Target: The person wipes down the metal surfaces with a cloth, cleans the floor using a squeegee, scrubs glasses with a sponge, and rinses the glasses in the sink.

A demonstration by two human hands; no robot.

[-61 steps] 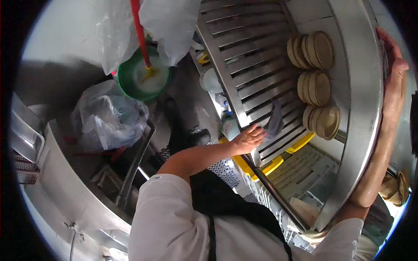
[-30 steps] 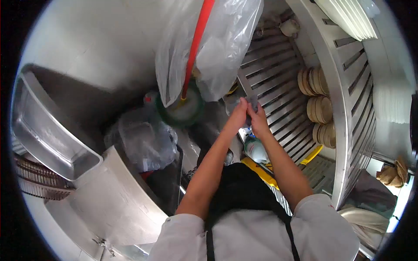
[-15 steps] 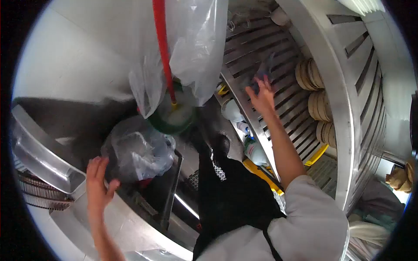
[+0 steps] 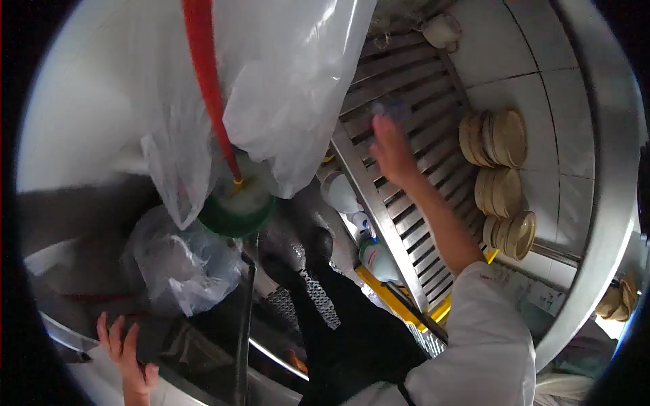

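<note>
My right hand [image 4: 394, 154] is over the slatted metal shelf [image 4: 359, 145], blurred, its fingers closed on a thin grey-blue cloth [image 4: 393, 108] that shows beyond the fingertips. At the lower left, my left hand [image 4: 127, 353] has its fingers apart and nothing in it, near the rim of a metal basin. Stacks of round tan dishes [image 4: 500, 193] stand along the wall side of the shelf, to the right of my right hand. A white cup [image 4: 441, 32] is at the shelf's far end.
Clear plastic bags [image 4: 291, 95] hang in front, beside a red handle [image 4: 206, 74] reaching a green bucket [image 4: 237, 220] of cloudy liquid. A bagged bin [image 4: 189, 264] stands near it. Bottles [image 4: 379, 260] sit below the shelf, and a metal edge [image 4: 613, 169] curves at right.
From being together at the shelf edge, my hands have parted. My left hand has gone to the lower left; my right hand is over the slats with the cloth. The view has shifted.
</note>
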